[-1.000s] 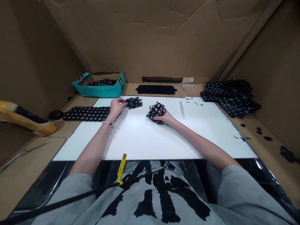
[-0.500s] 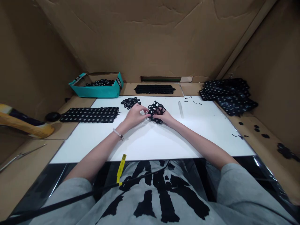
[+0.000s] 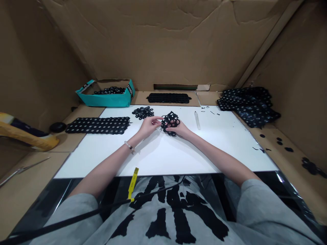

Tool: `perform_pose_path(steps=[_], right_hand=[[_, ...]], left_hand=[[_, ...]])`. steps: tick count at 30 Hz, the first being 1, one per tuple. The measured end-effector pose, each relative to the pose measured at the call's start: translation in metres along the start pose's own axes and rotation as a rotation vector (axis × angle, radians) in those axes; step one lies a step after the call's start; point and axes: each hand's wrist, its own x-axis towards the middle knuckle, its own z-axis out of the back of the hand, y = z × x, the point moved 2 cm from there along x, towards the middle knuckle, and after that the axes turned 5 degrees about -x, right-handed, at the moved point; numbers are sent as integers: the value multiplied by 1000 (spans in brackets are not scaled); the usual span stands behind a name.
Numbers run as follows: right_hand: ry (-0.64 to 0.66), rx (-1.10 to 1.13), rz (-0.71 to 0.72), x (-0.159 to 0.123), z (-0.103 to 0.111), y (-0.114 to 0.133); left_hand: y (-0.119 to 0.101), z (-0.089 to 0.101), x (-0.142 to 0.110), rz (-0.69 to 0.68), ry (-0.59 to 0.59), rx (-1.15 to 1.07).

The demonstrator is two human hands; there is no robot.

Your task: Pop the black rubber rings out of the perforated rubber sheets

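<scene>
My right hand is closed on a crumpled black perforated sheet, soft and full of round holes, with the fingers behind it and the thumb across its front. Fingertips show through some of the holes. From the other side, my left hand has its thumb and index finger bent together at the sheet's left edge. Any small piece between those fingertips is too tiny to make out. Just beyond the left hand lies a loose pile of black rings on the white board.
A teal box of black rings stands at back left. Flat perforated sheets lie at left and back; more sheets are heaped at right. A clear pen-like tool lies on the board. Tweezers rest far left.
My left hand has drawn back slightly to the left and its fingers cover less of the sheet. The sheet has turned a little in my right hand, showing more fingertips through its holes.
</scene>
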Motion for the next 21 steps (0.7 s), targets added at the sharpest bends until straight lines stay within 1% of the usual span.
perform_pose_path(steps=[2, 4, 6, 7, 8, 9, 10, 12, 15, 17, 18, 19, 21], right_hand=[[-27, -2, -15, 0, 0, 1], [-23, -9, -30, -1, 0, 1], [-18, -14, -38, -1, -1, 1], [-23, -12, -41, -2, -1, 1], [-31, -4, -43, -2, -1, 1], [-38, 7, -44, -2, -1, 1], [-40, 21, -43, -2, -1, 0], [-34, 47, -43, -1, -1, -1], [-32, 53, -48, -1, -1, -3], [-38, 36, -52, 0, -1, -4], [-47, 26, -51, 0, 0, -5], [-54, 18, -48, 1, -1, -5], [-71, 4, -38, 2, -1, -5]], left_hand=[[5, 11, 5, 56, -77, -53], [11, 31, 11, 77, -222, -23], [18, 57, 17, 81, -426, 92], [23, 69, 19, 92, -506, 166], [28, 80, 20, 104, -554, 233], [33, 88, 22, 117, -567, 293], [38, 94, 23, 124, -559, 347], [46, 99, 25, 118, -511, 426], [47, 96, 25, 46, -474, 477], [39, 88, 23, -30, -465, 463], [33, 82, 22, -69, -438, 437], [27, 74, 20, -102, -391, 410], [13, 54, 15, -151, -227, 333]])
